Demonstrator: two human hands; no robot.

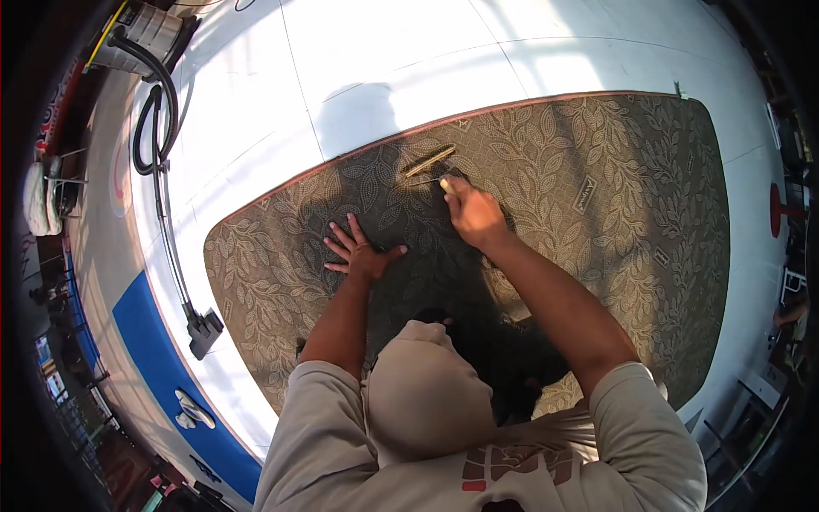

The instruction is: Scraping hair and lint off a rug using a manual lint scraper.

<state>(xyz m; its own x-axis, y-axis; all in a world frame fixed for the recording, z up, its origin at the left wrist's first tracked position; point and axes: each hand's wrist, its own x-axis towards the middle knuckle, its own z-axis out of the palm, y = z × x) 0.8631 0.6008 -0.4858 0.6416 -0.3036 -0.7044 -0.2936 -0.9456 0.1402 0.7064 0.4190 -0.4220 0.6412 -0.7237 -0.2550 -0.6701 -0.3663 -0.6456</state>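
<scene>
My right hand (477, 211) is closed around the pale handle (448, 186) of a hand tool with a thin metal shank. A straight, wood-coloured bar (430, 162) lies just beyond it; whether it is joined to the tool I cannot tell. Both are at the patterned carpet (544, 153), which has a leaf design and curved corners. With fingers spread, my left hand (365, 256) rests palm down on the carpet, left of the tool. It holds nothing. My own shadow darkens the carpet around both hands.
White floor panels (243, 134) surround the carpet. At left are a canister vacuum cleaner (144, 38), its hose (169, 96) and floor nozzle (205, 333). Shoes (194, 409) sit on a blue mat (166, 358). A red round-based object (775, 210) stands at right.
</scene>
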